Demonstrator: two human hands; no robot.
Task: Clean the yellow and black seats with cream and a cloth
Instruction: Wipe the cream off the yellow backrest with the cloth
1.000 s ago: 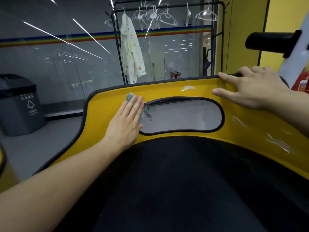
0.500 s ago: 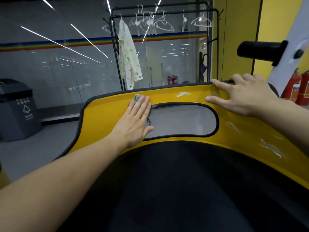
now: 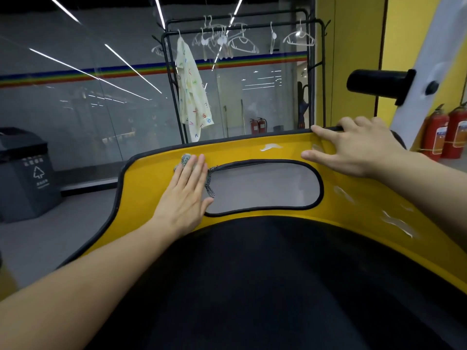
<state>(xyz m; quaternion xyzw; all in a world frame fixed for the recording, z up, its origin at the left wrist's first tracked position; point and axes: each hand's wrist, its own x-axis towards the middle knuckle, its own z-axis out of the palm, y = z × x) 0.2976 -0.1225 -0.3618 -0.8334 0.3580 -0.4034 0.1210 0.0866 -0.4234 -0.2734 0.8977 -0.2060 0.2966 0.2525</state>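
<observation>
Yellow vinyl on the seat (image 3: 141, 188) is being worked along its upper band, and the job is judged to be only partly done; the left hand (image 3: 185, 195) is laid flat, fingers together and extended, on a checked cloth (image 3: 186, 160) that is pressed against the yellow just left of the oval cut-out (image 3: 262, 188), with a loose tail of the cloth hanging at the opening's edge; the right hand (image 3: 353, 150) is spread open with nothing held, its fingers hooked over the black-trimmed top rim to steady the seat. Smears of white cream (image 3: 271, 147) are seen unspread above the cut-out, and more streaks of cream lie lower on the right flank — so that whole side is taken to be waiting for the cloth. Around the left hand the yellow looks even and free of cream, though whether it has been wiped cannot be told. On the black centre panel (image 3: 265, 286) no cream is visible; it is judged untreated so far — or at least unconfirmed. No cream container is in view, and no second seat can be made out.
</observation>
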